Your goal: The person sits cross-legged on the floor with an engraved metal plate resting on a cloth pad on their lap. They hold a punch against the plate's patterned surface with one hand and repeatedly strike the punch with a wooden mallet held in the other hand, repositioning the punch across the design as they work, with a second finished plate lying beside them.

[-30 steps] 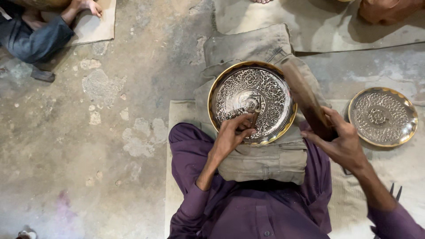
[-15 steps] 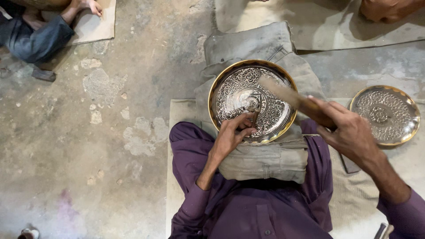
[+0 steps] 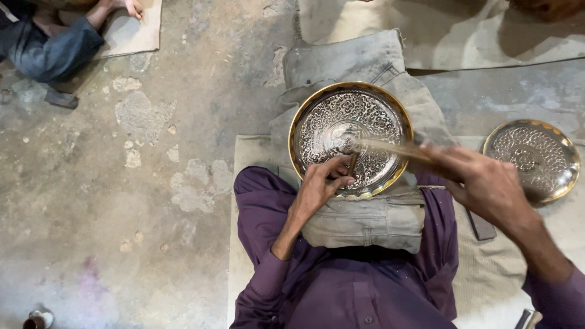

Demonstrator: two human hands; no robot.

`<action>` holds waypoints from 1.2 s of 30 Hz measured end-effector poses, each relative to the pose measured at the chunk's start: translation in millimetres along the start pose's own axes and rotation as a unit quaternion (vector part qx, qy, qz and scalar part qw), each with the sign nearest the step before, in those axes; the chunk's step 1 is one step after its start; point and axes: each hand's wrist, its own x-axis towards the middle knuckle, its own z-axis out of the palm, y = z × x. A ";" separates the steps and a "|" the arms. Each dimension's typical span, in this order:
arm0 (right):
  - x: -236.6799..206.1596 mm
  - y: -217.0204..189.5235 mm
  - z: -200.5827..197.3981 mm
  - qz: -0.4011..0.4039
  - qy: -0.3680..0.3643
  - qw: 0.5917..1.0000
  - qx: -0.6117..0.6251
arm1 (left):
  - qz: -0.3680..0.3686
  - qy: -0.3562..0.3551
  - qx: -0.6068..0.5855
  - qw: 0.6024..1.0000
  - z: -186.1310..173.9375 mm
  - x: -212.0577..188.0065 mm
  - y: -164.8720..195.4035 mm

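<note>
Your left hand [image 3: 320, 186] pinches a thin dark chisel [image 3: 352, 163], fingers closed round it, tip set on the round embossed brass tray [image 3: 350, 139]. The tray, with its silvery floral relief and gold rim, rests on a worn grey cloth cushion [image 3: 359, 213] across your lap. Your right hand [image 3: 484, 186] wraps tight round a motion-blurred wooden mallet [image 3: 390, 148] above the tray. A second embossed tray [image 3: 539, 159] lies well apart on the mat.

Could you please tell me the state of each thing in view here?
Left hand: grip shut on a small chisel, tip on the plate.
Right hand: grip shut on a hammer, blurred mid-swing.
Engraved plate: tilted on the padded cloth.
Second plate: lying flat, untouched.
</note>
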 end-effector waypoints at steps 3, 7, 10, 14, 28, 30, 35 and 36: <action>-1.1 -0.6 -3.0 0.012 -0.038 0.997 -0.069 | 0.011 -0.009 0.000 1.000 -1.1 0.5 0.6; -2.2 1.5 -3.3 0.064 -0.050 0.996 0.026 | 0.018 -0.013 0.008 1.000 -2.9 -1.3 1.1; -3.1 3.3 -1.3 0.012 -0.038 0.998 -0.058 | 0.007 -0.019 0.006 1.000 -1.7 -1.2 -0.7; -4.0 0.9 5.4 0.000 0.063 0.994 0.090 | 0.003 -0.019 0.005 1.000 -0.3 0.7 -3.8; -9.9 0.9 7.6 0.007 0.030 0.999 0.020 | 0.006 -0.031 0.009 0.999 -5.0 0.6 5.5; -10.7 -0.5 8.5 0.002 0.026 0.999 0.022 | 0.009 -0.030 0.007 0.999 -5.9 1.2 6.5; -14.2 2.4 11.9 0.025 0.020 0.999 0.031 | 0.007 -0.041 0.021 0.999 -9.3 1.9 9.9; -14.4 4.0 12.3 0.029 0.001 0.999 0.024 | 0.004 -0.042 0.024 0.999 -9.5 2.1 10.3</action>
